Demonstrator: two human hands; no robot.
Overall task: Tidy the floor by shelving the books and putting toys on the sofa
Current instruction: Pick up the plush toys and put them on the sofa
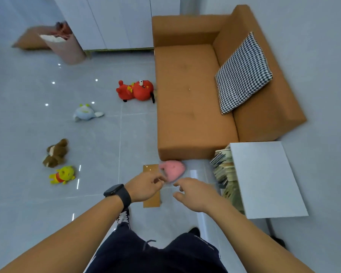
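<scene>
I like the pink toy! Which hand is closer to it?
Left. The left hand has its fingertips right at the pink toy's lower edge, seemingly touching. The right hand hovers just below it, apart.

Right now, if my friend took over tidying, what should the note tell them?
Left hand, the one with the watch: fingers at the edge of the pink plush toy; whether it grips cannot be told. Right hand: open, holding nothing.
Where things are: pink toy and a brown book on the floor near the sofa end. Red toy, blue toy, brown toy and yellow toy lie on the floor.
Done: books already stand in the white shelf. No toy is on the sofa.
Left: move all five toys, shelve the brown book.
</scene>
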